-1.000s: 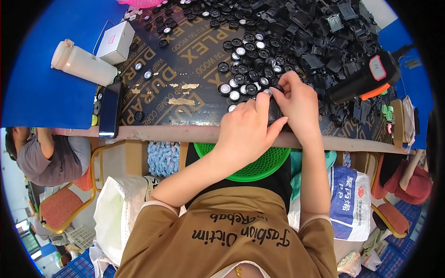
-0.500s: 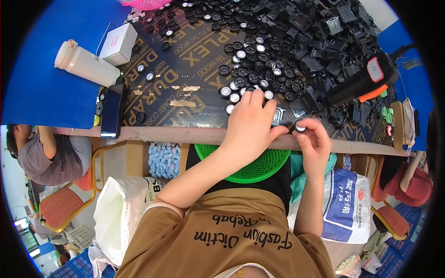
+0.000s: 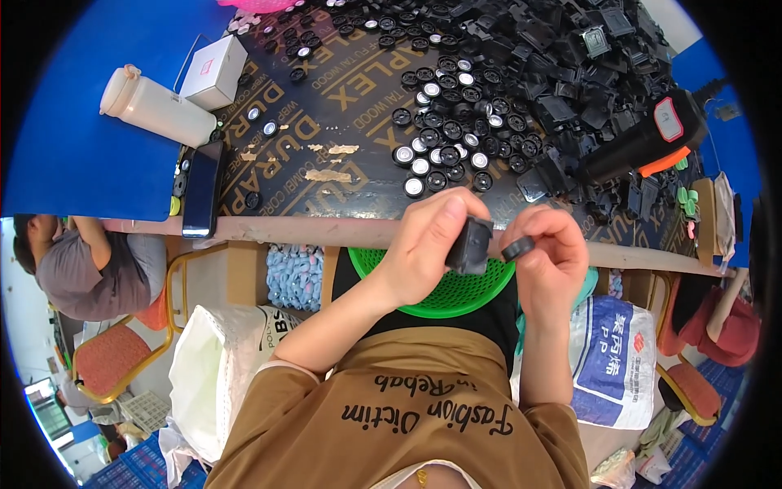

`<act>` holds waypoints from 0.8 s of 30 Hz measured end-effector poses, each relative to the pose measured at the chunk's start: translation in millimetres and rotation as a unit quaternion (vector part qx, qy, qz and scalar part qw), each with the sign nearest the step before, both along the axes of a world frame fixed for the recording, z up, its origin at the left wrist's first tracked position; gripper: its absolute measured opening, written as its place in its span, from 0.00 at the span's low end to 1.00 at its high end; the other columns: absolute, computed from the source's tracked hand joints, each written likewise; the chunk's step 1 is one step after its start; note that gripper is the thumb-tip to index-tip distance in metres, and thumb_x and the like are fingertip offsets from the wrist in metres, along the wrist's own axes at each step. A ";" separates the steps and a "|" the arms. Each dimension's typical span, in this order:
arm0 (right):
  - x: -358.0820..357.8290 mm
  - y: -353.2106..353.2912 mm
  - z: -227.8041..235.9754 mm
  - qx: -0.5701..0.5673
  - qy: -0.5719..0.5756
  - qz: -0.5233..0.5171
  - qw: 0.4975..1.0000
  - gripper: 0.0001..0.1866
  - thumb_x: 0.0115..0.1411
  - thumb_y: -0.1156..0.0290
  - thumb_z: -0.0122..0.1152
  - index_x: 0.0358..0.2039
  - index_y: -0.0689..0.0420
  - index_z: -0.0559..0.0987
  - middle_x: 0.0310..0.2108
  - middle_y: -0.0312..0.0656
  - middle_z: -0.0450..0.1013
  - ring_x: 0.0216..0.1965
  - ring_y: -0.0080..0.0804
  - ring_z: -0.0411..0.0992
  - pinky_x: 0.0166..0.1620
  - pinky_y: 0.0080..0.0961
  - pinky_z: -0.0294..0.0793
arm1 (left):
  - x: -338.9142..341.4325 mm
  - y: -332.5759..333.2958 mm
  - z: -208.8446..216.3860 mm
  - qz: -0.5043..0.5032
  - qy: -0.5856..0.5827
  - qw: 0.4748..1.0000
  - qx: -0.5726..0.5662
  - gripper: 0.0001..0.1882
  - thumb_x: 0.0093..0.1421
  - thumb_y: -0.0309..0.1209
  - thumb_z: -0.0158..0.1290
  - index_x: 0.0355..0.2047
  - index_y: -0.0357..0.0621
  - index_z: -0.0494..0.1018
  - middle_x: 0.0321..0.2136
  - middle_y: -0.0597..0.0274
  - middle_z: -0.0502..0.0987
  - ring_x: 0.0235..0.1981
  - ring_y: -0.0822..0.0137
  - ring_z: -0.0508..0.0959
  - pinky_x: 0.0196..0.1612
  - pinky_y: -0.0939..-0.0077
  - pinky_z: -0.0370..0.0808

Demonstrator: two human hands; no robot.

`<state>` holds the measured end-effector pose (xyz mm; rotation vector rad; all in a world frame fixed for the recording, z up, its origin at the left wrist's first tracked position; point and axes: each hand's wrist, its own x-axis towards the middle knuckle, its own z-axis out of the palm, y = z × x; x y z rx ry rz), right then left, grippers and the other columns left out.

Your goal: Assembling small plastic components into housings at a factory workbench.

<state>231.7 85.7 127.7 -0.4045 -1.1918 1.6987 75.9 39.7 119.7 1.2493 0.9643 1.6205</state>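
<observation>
Just past the table's front edge, my left hand (image 3: pixel 423 251) is closed on a dark plastic housing (image 3: pixel 470 246), its thumb along the near top side. My right hand (image 3: pixel 552 257) pinches a small black wheel (image 3: pixel 518 248) between thumb and fingers, a short gap to the right of the housing. Both hands hover above a green plastic basket (image 3: pixel 444 306) on my lap; my left hand and the housing hide part of it. Loose black wheels (image 3: pixel 453 129), several with silver hubs, are scattered on the table beyond my hands.
A heap of black plastic housings (image 3: pixel 554 65) covers the table's far right. A black corded power tool (image 3: pixel 639 147) lies in front of it. At the left are a white bottle (image 3: pixel 155 106), a white box (image 3: pixel 213 73) and a phone (image 3: pixel 202 191). Sacks (image 3: pixel 615 363) flank my lap.
My left hand has come back from the wheels on the table and now holds the housing upright over the edge. My right hand, still pinching the wheel, has turned it on its side.
</observation>
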 end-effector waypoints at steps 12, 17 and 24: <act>-0.1 -15.7 27.6 0.139 -0.195 -0.008 0.971 0.10 0.37 0.82 0.69 0.24 0.64 0.79 0.35 0.45 0.71 0.34 0.30 0.72 0.39 0.22 0.72 | -8.9 -11.2 16.7 -0.012 0.033 0.999 -0.002 0.11 0.58 0.28 0.52 0.21 0.35 0.70 0.19 0.62 0.71 0.22 0.74 0.70 0.25 0.78 0.66; -8.3 -26.3 33.9 -0.003 -0.112 0.005 0.994 0.18 0.40 0.80 0.69 0.35 0.64 0.76 0.42 0.45 0.69 0.44 0.34 0.72 0.46 0.26 0.74 | -9.9 -14.0 26.4 0.033 0.188 0.982 -0.002 0.14 0.60 0.28 0.48 0.18 0.38 0.67 0.13 0.58 0.66 0.15 0.63 0.68 0.19 0.70 0.62; 4.0 -18.8 21.8 0.065 -0.208 0.094 0.971 0.16 0.43 0.84 0.66 0.34 0.65 0.74 0.37 0.41 0.71 0.34 0.24 0.71 0.37 0.19 0.73 | -8.1 -22.4 31.1 0.032 0.280 0.959 0.043 0.12 0.60 0.27 0.47 0.19 0.37 0.66 0.14 0.55 0.65 0.17 0.54 0.68 0.20 0.63 0.64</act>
